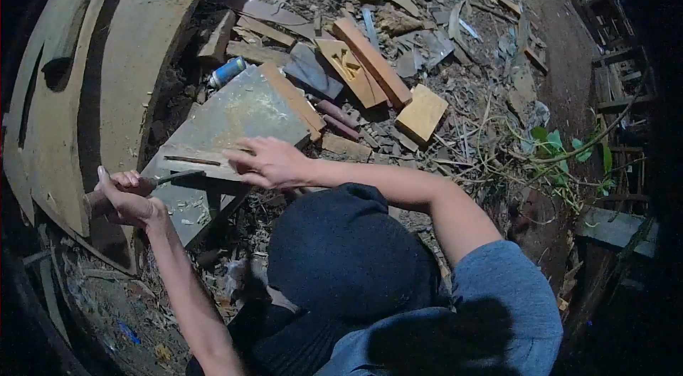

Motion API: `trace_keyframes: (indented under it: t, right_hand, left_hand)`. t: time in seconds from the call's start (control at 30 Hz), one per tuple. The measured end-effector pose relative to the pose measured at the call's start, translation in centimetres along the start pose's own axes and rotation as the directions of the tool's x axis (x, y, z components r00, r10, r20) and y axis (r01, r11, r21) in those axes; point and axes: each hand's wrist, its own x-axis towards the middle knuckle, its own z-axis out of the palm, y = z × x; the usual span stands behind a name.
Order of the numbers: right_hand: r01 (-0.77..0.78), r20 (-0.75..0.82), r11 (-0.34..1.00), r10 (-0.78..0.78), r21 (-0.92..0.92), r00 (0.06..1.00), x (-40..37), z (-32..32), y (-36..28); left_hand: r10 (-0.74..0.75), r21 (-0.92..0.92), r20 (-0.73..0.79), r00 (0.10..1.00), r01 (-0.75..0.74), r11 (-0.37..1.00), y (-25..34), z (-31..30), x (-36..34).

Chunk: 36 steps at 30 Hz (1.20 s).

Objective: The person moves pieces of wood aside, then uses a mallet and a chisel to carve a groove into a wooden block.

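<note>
We look down on a person in a dark cap (pixel 341 255) and a blue-grey shirt (pixel 498 298). Both bare arms reach toward 11 o'clock.

The left hand (pixel 128 199) is at about 9 o'clock in the picture. Its fingers are closed fully around the thick wooden handle of a chisel (pixel 167 179). The dark metal blade points toward 3 o'clock, and its tip lies at the lower edge of a pale strip of wood (pixel 203 155).

The right hand (pixel 267 162) is near the centre, at 3 o'clock from the chisel tip. Its fingers are stretched out and a little spread, and it grips nothing. The hand lies with the palm down on the right end of the pale strip. The strip lies across a large grey board (pixel 235 116). On the strip we see a thin dark line; we cannot tell if it is a cut or a small tool.

At 12 o'clock from the grey board lies a small blue and white can (pixel 228 71). At 2 o'clock from the right hand are a square wooden block (pixel 422 113) and a carved wooden piece (pixel 348 66), among many chips and offcuts. A big curved wooden panel (pixel 135 49) stands at 10 o'clock. Green leaves (pixel 562 147) are at 3 o'clock.
</note>
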Motion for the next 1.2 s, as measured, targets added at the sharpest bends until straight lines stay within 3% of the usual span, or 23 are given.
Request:
trace_keyframes:
  t: [0.07,0.17,0.27,0.37,0.4,0.47,0.5,0.57,0.6,0.67,0.7,0.8,0.87,0.97,1.0,1.07,1.13,1.2]
  right_hand:
    - [-0.025,-0.136,0.991,0.042,0.128,0.99,-1.8,-1.3,1.9]
    - [-0.198,-0.164,0.978,0.206,0.064,0.965,-6.5,-5.2,5.1]
    - [-0.471,-0.393,0.881,0.42,-0.038,0.818,-10.1,-9.8,8.2]
    - [-0.704,-0.595,0.669,0.473,-0.237,0.65,-14.3,-11.2,15.0]
    - [-0.703,-0.594,0.671,0.474,-0.235,0.65,-15.5,-11.3,16.5]
    - [-0.777,-0.53,0.537,0.576,-0.328,0.622,-17.3,-11.2,18.4]
    - [-0.776,-0.525,0.54,0.58,-0.326,0.623,-17.4,-11.4,18.7]
    - [-0.847,-0.225,0.451,0.827,-0.28,0.515,-17.2,-11.7,19.3]
    - [-0.847,-0.222,0.454,0.827,-0.276,0.516,-17.1,-11.9,19.7]
    - [-0.806,-0.25,0.585,0.797,0.091,0.55,-17.0,-12.0,20.4]
    - [-0.823,-0.206,0.541,0.837,0.173,0.507,-16.2,-13.2,19.2]
    - [-0.782,-0.306,0.621,0.756,0.057,0.578,-16.4,-13.5,20.3]
    - [-0.775,-0.276,0.615,0.778,0.148,0.565,-17.0,-14.0,21.1]
    - [-0.683,-0.152,0.567,0.809,0.46,0.569,-16.6,-14.9,20.5]
    - [-0.682,-0.149,0.569,0.806,0.46,0.573,-16.5,-14.9,19.4]
    - [-0.513,-0.019,0.337,0.849,0.789,0.528,-16.2,-14.6,16.6]
    - [-0.55,0.019,0.307,0.861,0.776,0.508,-15.7,-13.8,13.9]
    - [-0.585,-0.223,0.706,0.694,0.398,0.685,-15.9,-12.2,12.6]
  left_hand:
    - [0.035,0.022,-0.014,0.999,-0.035,0.999,0.3,0.3,-0.1]
    - [0.051,0.019,-0.017,0.999,-0.051,0.999,0.8,0.6,0.1]
    - [0.038,-0.014,0.032,0.999,-0.038,0.999,0.4,-0.2,0.3]
    - [0.081,0.043,-0.01,0.997,-0.08,0.996,-1.0,0.0,-0.7]
    - [0.082,0.045,-0.011,0.997,-0.082,0.996,-1.3,-0.2,-0.7]
    - [-0.008,-0.002,0.047,0.999,0.008,1.0,-1.5,-0.8,-0.7]
    - [0.069,0.036,0.077,0.995,-0.072,0.997,-1.1,0.1,-1.6]
    - [0.067,0.056,0.103,0.992,-0.073,0.996,-1.0,0.1,-1.8]
    - [0.062,0.07,0.13,0.99,-0.072,0.995,-1.0,0.2,-1.9]
    - [0.068,0.072,0.132,0.989,-0.078,0.994,-1.0,0.4,-1.9]
    - [0.061,0.078,0.148,0.987,-0.074,0.994,-1.0,0.3,-1.9]
    - [0.042,0.095,0.192,0.98,-0.061,0.994,-1.0,-0.2,-1.7]
    - [0.064,0.105,0.154,0.986,-0.081,0.991,-0.9,0.2,-1.9]
    - [0.065,0.104,0.164,0.984,-0.082,0.991,-0.9,-0.2,-1.9]
    - [0.067,0.105,0.159,0.985,-0.085,0.991,-0.9,-0.2,-2.0]
    - [0.058,0.104,0.144,0.988,-0.074,0.992,-0.8,-0.1,-2.0]
    - [0.069,0.109,0.171,0.983,-0.089,0.99,-0.9,-0.4,-1.9]
    - [0.082,0.106,0.208,0.975,-0.106,0.989,-1.1,-0.1,-2.0]
